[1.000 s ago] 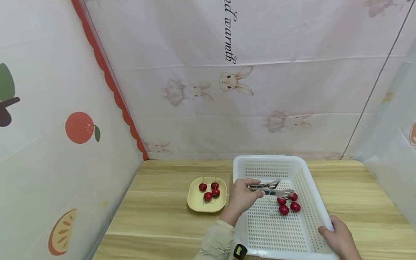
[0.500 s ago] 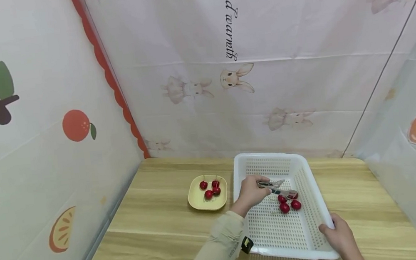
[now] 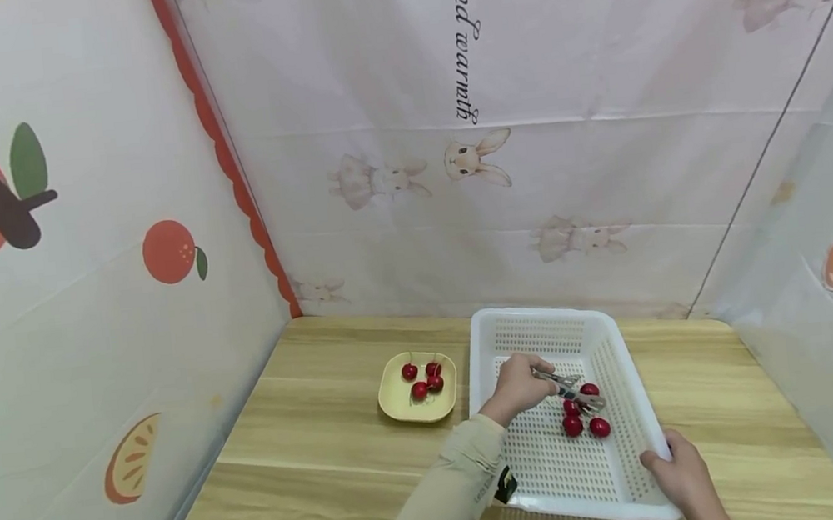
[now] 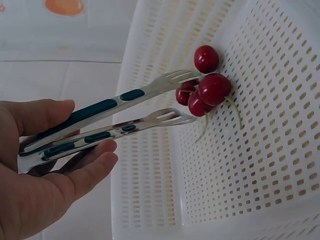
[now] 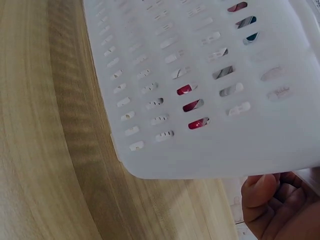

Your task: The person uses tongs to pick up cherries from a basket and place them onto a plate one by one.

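My left hand (image 3: 522, 385) holds metal tongs (image 4: 95, 114) with dark green inlays and fork-shaped tips. Thumb and fingers lie on opposite arms, and the tips stand apart. Several red cherries (image 4: 215, 89) sit in the white perforated basket (image 3: 556, 460). In the left wrist view the upper tip reaches the cherries; whether it touches one I cannot tell. At the basket's near right corner my right hand (image 3: 680, 473) grips the rim, thumb on the inner side. The right wrist view shows curled fingers (image 5: 262, 190) beneath the rim.
A small yellow dish (image 3: 393, 409) with several stemmed cherries (image 3: 419, 390) stands left of the basket on the wood-grain table (image 3: 306, 446). Printed cloth walls (image 3: 384, 238) enclose the back and sides. The basket's raised sides surround the loose cherries.
My left hand has moved right and a little nearer, bringing the tongs over the cherries. The basket cherries have shifted slightly apart. My right hand keeps its place on the rim.
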### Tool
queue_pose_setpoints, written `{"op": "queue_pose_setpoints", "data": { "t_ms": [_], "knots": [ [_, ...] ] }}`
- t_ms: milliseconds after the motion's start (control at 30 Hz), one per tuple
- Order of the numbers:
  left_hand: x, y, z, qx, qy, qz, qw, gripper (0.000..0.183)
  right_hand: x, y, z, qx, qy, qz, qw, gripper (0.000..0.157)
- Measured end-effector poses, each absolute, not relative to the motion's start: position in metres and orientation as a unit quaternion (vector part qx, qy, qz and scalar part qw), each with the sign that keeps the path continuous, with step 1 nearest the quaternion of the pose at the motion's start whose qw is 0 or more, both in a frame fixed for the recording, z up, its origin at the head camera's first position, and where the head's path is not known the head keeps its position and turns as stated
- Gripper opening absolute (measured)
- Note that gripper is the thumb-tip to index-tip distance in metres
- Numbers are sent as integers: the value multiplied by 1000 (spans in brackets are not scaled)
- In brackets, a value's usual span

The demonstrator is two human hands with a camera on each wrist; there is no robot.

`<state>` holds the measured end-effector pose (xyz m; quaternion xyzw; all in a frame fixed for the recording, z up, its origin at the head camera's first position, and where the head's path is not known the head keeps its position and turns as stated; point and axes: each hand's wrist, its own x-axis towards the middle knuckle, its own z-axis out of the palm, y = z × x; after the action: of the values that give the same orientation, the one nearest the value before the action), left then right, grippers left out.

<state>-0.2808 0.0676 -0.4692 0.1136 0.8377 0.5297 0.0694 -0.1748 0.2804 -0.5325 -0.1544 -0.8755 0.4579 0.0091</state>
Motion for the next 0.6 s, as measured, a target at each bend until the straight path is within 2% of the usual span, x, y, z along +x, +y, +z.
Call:
{"op": "queue_pose_setpoints", "data": {
  "t_ms": [333, 600],
  "knots": [
    [-285, 71, -469, 94, 874, 477, 16, 29, -175, 282, -532, -150, -877, 455, 14, 41],
    [-288, 69, -477, 103, 865, 492, -6, 25, -175, 283, -534, -152, -873, 463, 6, 37]
  ]
}}
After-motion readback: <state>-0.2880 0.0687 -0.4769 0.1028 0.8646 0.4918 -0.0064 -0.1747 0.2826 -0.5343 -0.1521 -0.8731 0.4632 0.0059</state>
